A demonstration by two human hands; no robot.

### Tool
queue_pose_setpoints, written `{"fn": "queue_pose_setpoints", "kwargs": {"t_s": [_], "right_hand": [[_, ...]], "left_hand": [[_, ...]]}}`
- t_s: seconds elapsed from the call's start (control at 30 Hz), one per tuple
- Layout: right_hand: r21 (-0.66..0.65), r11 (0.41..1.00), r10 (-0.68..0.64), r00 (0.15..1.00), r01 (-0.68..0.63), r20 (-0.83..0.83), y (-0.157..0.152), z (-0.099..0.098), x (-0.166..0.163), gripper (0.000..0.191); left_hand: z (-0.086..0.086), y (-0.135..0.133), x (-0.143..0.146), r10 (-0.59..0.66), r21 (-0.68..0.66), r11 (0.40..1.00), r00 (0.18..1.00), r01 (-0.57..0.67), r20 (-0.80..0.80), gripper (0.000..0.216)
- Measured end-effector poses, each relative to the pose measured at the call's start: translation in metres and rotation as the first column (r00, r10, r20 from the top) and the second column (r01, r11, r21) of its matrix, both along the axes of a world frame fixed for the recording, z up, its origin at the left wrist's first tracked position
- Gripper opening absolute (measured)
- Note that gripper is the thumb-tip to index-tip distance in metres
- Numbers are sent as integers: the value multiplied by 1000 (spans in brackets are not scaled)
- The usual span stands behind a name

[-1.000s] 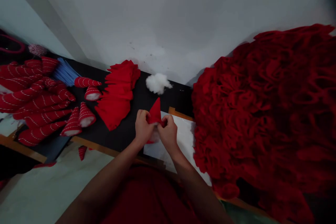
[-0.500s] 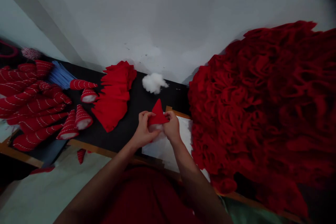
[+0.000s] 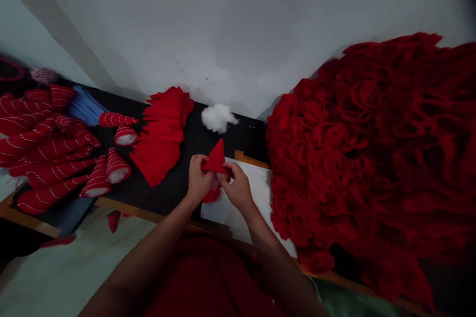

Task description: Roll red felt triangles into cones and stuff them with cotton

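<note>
A small pointed red felt hat (image 3: 216, 157) is held between my two hands, its tip toward the wall. My left hand (image 3: 198, 178) pinches its left edge, fingers curled. On the other side my right hand (image 3: 238, 185) grips the right edge between thumb and fingers. A bit of white stuffing shows at the hat's lower opening, partly covered by my fingers. Another red piece (image 3: 211, 195) hangs or lies just below; whether it joins the hat I cannot tell. White paper (image 3: 256, 185) lies beneath my right hand.
A tuft of white stuffing (image 3: 218, 118) sits by the wall. To the left are a stack of red felt pieces (image 3: 161, 133), striped stuffed cones (image 3: 118, 166) and blue sticks (image 3: 87, 106). A tall heap of red felt (image 3: 357, 158) fills the right side.
My hands and the hat have shifted slightly left. The hat has turned and tilts more, my right thumb has come to its lower edge, and a red piece now shows below.
</note>
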State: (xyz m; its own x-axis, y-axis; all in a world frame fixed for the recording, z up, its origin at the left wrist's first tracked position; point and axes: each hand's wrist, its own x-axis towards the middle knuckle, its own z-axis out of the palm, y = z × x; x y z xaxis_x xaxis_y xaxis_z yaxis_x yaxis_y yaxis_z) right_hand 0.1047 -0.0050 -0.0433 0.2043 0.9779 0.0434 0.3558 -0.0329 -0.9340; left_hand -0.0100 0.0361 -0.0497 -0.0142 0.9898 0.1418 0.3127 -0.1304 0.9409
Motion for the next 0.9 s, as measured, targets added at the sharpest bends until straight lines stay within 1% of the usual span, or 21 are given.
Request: {"fn": "queue_pose_setpoints", "kwargs": {"t_s": [0.03, 0.1, 0.17, 0.2, 0.27, 0.33, 0.43, 0.53, 0.6, 0.7, 0.73, 0.77, 0.8, 0.83, 0.87, 0.9], "right_hand": [[1, 997, -82, 994, 82, 67, 2, -2, -2, 21], [-6, 971, -233, 957, 238, 172, 7, -4, -6, 12], [-9, 940, -332, 916, 342, 224, 12, -6, -7, 8], [-5, 930, -356, 906, 367, 229, 15, -6, -7, 8], [5, 931, -360, 912, 366, 195, 18, -7, -7, 9], [6, 944, -329, 938, 331, 111, 20, -7, -8, 12], [8, 977, -213, 976, 214, -50, 20, -7, -10, 19], [26, 996, -84, 990, 87, -111, 16, -5, -15, 20], [23, 995, -93, 992, 95, -79, 13, -4, -19, 19], [22, 976, -216, 976, 216, 2, 11, -3, -19, 18], [24, 966, -257, 966, 257, 9, 11, -2, -17, 18], [24, 959, -283, 959, 283, -13, 12, -1, -14, 18], [17, 955, -295, 953, 296, -63, 13, 1, -12, 18], [4, 956, -291, 948, 294, -130, 14, 3, -9, 18], [-12, 960, -275, 940, 278, -201, 15, 5, -7, 19], [-27, 969, -244, 934, 245, -260, 16, 7, -6, 19]], "left_hand": [[0, -2, 1, -19, 8, 1000, 1000, 19, 0, 17], [0, -6, 3, -49, 20, 999, 999, 49, -1, 19], [-3, -9, 5, -58, 22, 998, 998, 58, 7, 20], [-4, -10, 5, -62, 15, 998, 998, 62, 20, 20], [-8, -11, 5, -71, -22, 997, 995, 72, 68, 22], [-11, -11, 5, -59, -91, 993, 989, 71, 133, 29], [-14, -7, 4, 24, -197, 980, 977, 18, 211, 37], [-14, -4, 3, 103, -210, 976, 970, -56, 220, 28], [-11, -3, 4, 125, -167, 981, 977, -95, 175, 20], [-3, -4, 5, 116, -73, 991, 986, -108, 119, 15], [0, -5, 4, 97, -63, 994, 985, -89, 140, 15], [2, -5, 3, 74, -80, 995, 977, -59, 199, 17], [3, -5, 0, 48, -130, 991, 954, -10, 296, 21], [4, -5, -3, 28, -209, 976, 907, 67, 420, 25], [5, -4, -6, 18, -300, 937, 835, 177, 549, 30], [5, -3, -10, 23, -378, 874, 751, 306, 660, 37]]}}
